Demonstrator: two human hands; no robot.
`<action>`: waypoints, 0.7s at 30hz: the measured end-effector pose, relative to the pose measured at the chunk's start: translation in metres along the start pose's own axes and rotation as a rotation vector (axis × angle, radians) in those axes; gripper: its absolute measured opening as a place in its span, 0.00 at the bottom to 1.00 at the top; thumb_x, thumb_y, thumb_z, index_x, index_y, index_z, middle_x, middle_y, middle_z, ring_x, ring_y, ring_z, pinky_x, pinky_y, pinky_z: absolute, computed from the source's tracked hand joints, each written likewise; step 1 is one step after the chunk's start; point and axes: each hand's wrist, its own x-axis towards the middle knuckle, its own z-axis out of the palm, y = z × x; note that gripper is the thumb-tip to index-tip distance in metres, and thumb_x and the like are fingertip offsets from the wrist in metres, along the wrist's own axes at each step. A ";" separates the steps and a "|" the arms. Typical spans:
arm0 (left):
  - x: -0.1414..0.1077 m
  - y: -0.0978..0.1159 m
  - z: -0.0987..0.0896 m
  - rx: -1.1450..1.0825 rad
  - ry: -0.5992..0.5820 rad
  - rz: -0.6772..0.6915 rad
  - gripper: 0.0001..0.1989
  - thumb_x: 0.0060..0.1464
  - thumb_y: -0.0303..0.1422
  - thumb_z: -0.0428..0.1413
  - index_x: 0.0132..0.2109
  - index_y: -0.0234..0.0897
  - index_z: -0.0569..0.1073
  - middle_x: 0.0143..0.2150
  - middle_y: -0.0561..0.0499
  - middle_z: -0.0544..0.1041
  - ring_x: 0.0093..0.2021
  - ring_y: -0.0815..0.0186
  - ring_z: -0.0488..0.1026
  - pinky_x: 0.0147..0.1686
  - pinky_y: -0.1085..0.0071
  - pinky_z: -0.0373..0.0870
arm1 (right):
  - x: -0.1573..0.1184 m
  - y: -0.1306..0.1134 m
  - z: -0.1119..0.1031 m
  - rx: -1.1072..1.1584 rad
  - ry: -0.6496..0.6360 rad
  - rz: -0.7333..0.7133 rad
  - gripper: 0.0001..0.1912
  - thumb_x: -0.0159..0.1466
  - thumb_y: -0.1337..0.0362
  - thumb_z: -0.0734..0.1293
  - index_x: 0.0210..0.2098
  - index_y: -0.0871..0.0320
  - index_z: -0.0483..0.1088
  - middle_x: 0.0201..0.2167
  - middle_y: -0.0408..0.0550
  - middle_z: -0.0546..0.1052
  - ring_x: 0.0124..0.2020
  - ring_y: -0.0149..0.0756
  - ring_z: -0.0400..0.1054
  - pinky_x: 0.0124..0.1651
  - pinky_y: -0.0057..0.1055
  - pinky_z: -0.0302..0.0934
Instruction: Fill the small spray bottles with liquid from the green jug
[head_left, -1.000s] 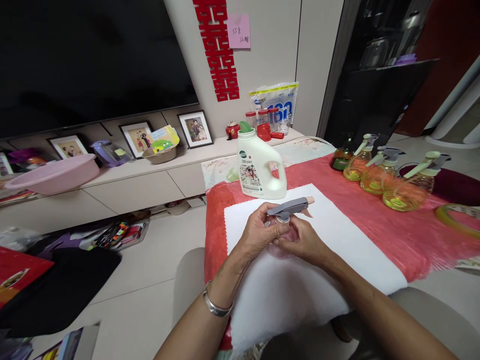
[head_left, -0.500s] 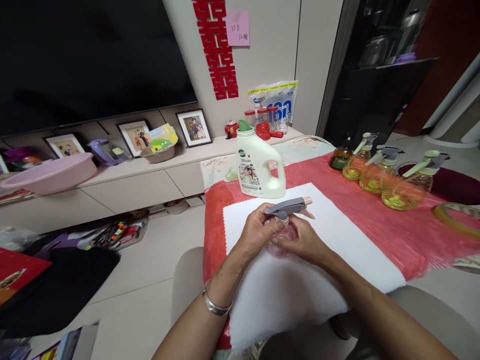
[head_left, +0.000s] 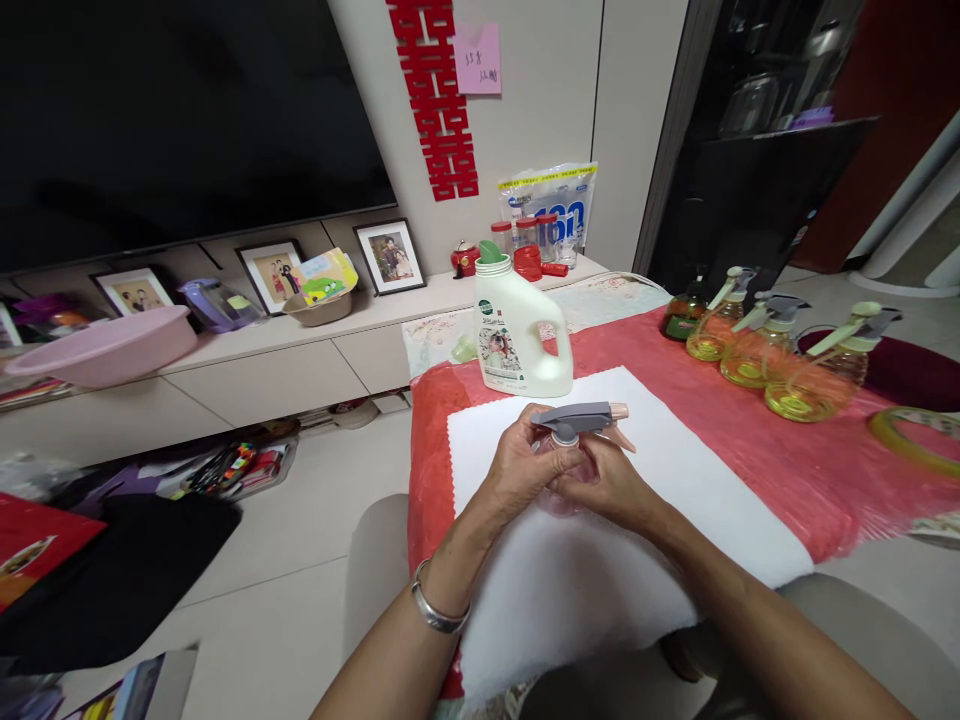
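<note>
Both hands are wrapped round a small clear pink spray bottle [head_left: 556, 503] with a grey and peach trigger head [head_left: 581, 416]. My left hand [head_left: 521, 462] grips it from the left near the neck, its fingers partly behind the head. On the right side, my right hand [head_left: 611, 480] closes round the bottle's body, thumb near the left thumb. The bottle is over a white cloth [head_left: 675, 490] on the red table cover [head_left: 772, 470]. Behind the hands stands a pale green jug [head_left: 536, 340] with a green piece in its mouth.
Several spray bottles [head_left: 802, 395] with yellow liquid stand at the right, beside a dark bottle [head_left: 681, 320] and a tape roll [head_left: 919, 440]. Behind the table, a low cabinet [head_left: 262, 375] holds a pink basin [head_left: 112, 345], framed photos and red-lidded jars.
The trigger head has turned slightly, its peach nozzle now lying a little lower and further right. Both hands keep their hold on the bottle.
</note>
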 end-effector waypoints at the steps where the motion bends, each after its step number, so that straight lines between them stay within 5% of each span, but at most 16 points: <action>1: 0.001 0.000 0.000 0.000 0.004 0.003 0.24 0.43 0.39 0.72 0.47 0.37 0.76 0.45 0.46 0.80 0.51 0.57 0.74 0.55 0.60 0.68 | 0.000 0.000 0.000 -0.006 -0.001 -0.003 0.23 0.58 0.56 0.68 0.50 0.60 0.71 0.50 0.53 0.74 0.52 0.43 0.69 0.54 0.40 0.65; 10: -0.003 0.000 -0.008 -0.056 -0.094 0.050 0.21 0.53 0.41 0.67 0.51 0.39 0.75 0.49 0.46 0.80 0.52 0.59 0.75 0.57 0.62 0.67 | 0.000 0.010 0.001 -0.028 0.011 0.044 0.29 0.57 0.52 0.71 0.55 0.59 0.71 0.56 0.54 0.70 0.57 0.44 0.66 0.59 0.43 0.63; 16: -0.003 0.002 0.001 -0.041 -0.008 0.017 0.30 0.38 0.42 0.75 0.47 0.37 0.76 0.45 0.46 0.80 0.49 0.57 0.75 0.56 0.61 0.67 | 0.000 0.007 0.000 -0.060 0.024 0.017 0.23 0.58 0.54 0.70 0.48 0.60 0.72 0.51 0.54 0.72 0.54 0.45 0.66 0.56 0.42 0.64; 21: 0.000 0.001 0.003 -0.033 0.024 0.023 0.25 0.41 0.41 0.73 0.44 0.36 0.76 0.41 0.48 0.80 0.46 0.60 0.75 0.53 0.64 0.68 | -0.002 0.000 -0.002 -0.032 0.004 0.001 0.24 0.59 0.56 0.69 0.53 0.58 0.70 0.51 0.53 0.72 0.54 0.44 0.67 0.57 0.41 0.64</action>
